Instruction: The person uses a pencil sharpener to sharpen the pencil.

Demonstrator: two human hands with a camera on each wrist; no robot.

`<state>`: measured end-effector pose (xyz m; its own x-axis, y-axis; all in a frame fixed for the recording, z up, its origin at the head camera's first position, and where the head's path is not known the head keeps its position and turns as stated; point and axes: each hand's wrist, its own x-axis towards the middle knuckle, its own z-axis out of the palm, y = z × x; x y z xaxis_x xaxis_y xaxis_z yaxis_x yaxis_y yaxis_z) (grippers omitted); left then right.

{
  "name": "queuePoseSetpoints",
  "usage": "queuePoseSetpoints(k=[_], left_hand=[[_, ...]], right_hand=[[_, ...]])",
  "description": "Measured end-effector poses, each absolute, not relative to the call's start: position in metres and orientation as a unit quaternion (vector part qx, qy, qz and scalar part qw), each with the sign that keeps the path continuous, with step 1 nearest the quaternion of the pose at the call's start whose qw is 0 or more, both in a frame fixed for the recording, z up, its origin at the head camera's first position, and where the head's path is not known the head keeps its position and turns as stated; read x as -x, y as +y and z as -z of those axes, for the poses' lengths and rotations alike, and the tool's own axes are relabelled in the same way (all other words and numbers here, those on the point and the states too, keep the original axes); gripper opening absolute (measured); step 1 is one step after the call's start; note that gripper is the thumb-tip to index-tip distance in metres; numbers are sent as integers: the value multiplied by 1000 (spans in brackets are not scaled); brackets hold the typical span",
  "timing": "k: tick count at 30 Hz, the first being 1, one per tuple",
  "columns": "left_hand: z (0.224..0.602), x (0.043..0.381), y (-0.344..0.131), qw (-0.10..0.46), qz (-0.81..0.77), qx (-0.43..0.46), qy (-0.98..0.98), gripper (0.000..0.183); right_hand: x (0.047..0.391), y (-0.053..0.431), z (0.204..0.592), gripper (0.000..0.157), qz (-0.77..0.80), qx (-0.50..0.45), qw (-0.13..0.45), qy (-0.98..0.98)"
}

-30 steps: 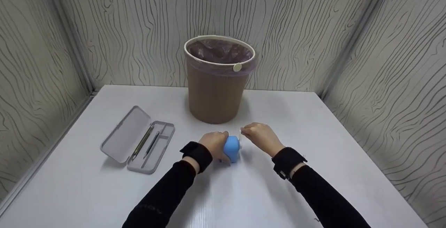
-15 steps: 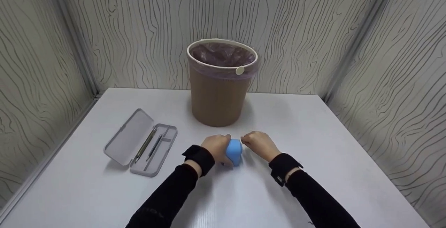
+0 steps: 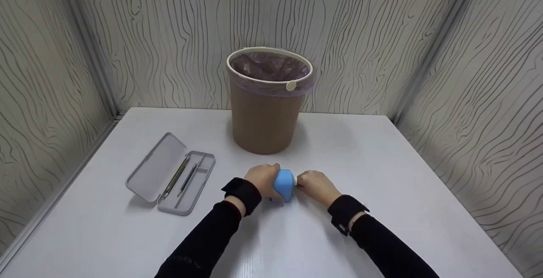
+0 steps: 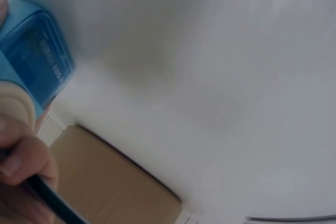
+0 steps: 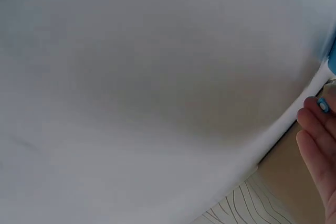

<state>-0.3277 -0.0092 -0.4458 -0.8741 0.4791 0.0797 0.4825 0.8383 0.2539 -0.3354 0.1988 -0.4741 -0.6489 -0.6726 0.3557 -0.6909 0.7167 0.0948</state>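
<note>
A blue pencil sharpener (image 3: 284, 184) with a hand crank lies near the middle of the white table. My left hand (image 3: 264, 180) grips its body from the left. On the sharpener's right side is a cream hub (image 3: 295, 180), and my right hand (image 3: 317, 186) holds the crank there. The left wrist view shows the sharpener's see-through blue drawer (image 4: 42, 56) and the round cream disc (image 4: 16, 100). In the right wrist view, a small blue knob (image 5: 323, 105) with a pale centre sits between the right fingertips. The crank arm itself is mostly hidden by the right hand.
An open grey pencil case (image 3: 201, 191) with two slim pens or pencils (image 3: 177, 176) lies to the left. Behind the hands stands a brown bin (image 3: 265, 121) with a purple liner. Wood-patterned panels (image 3: 178, 27) enclose the table at the back and sides.
My right hand has come down and toward me at the sharpener's side, with the crank turning from its raised position. The left hand keeps its grip on the sharpener.
</note>
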Motion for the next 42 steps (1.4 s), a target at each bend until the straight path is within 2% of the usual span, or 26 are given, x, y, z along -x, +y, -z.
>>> queuePoseSetpoints(k=[13, 21, 37, 42], left_hand=[[447, 325, -10, -3, 149, 240, -959, 76], [447, 326, -10, 3, 154, 239, -959, 72], [445, 326, -10, -2, 156, 228, -961, 73], [445, 326, -11, -8, 158, 229, -961, 73]], right_hand=[[330, 199, 477, 12, -14, -393, 198, -898], [323, 200, 477, 8, -4, -411, 180, -894], [304, 213, 476, 6, -28, -479, 231, -847], [301, 215, 473, 10, -39, -492, 235, -837]])
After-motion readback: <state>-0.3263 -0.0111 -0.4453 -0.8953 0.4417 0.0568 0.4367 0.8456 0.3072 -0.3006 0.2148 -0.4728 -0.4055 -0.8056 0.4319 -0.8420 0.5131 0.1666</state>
